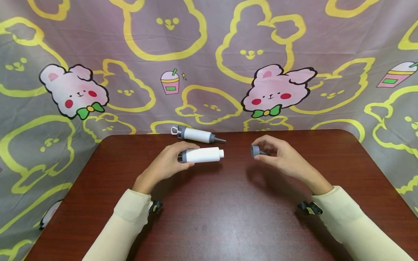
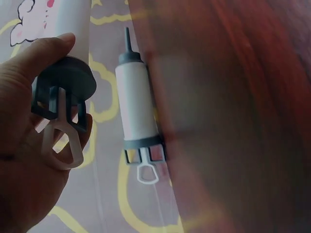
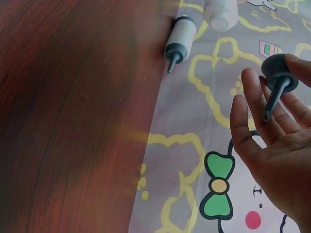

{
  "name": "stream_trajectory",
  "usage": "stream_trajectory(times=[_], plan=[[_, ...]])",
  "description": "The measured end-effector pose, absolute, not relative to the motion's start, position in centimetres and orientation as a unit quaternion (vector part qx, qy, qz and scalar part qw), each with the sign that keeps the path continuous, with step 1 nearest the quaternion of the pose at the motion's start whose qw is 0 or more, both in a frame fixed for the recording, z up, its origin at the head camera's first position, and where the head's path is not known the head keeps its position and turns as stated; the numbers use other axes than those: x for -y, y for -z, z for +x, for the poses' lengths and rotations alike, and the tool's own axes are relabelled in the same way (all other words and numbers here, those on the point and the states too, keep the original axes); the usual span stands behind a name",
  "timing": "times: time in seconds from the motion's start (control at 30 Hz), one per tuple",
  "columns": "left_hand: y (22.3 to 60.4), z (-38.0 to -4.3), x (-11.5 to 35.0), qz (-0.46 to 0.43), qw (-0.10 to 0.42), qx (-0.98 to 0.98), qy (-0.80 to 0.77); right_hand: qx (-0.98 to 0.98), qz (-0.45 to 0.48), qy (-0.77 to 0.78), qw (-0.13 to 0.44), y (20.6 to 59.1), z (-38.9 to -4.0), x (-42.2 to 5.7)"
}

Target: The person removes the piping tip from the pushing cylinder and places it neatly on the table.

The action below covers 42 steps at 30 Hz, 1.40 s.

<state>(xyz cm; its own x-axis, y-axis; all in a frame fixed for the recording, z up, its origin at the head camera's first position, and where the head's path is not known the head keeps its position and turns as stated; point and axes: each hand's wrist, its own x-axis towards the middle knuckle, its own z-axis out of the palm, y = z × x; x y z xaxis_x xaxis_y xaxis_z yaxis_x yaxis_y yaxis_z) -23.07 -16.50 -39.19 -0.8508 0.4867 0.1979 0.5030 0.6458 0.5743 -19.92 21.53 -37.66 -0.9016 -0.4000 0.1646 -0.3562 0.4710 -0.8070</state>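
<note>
My left hand (image 1: 163, 159) grips a white plastic syringe (image 1: 204, 154) by its dark grey collar end, above the table. The bare white neck of its barrel points right. In the left wrist view its white pull ring (image 2: 76, 153) hangs below the grey collar (image 2: 68, 77). Across a gap to the right, my right hand (image 1: 284, 157) pinches a dark grey nozzle cap (image 1: 255, 150) between thumb and fingers. The cap's wide side faces the syringe, and its thin spout (image 3: 274, 99) points back toward the palm.
A second white syringe (image 1: 197, 135), with a grey nozzle fitted, lies near the back edge of the brown table (image 1: 209, 217), just behind the held one. A patterned cloth (image 1: 209, 72) hangs directly behind the table.
</note>
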Motion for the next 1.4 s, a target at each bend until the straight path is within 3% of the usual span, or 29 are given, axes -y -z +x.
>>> stream_trajectory(times=[0.7,1.4], plan=[[41.5,-24.4,19.9,-0.242,0.017,0.914,0.325,-0.86,-0.217,0.46,0.031,38.2,-20.1,-21.8],[42.4,-25.8,21.3,-0.214,-0.015,0.923,0.319,-0.861,-0.217,0.459,0.032,38.6,-20.2,-22.0]])
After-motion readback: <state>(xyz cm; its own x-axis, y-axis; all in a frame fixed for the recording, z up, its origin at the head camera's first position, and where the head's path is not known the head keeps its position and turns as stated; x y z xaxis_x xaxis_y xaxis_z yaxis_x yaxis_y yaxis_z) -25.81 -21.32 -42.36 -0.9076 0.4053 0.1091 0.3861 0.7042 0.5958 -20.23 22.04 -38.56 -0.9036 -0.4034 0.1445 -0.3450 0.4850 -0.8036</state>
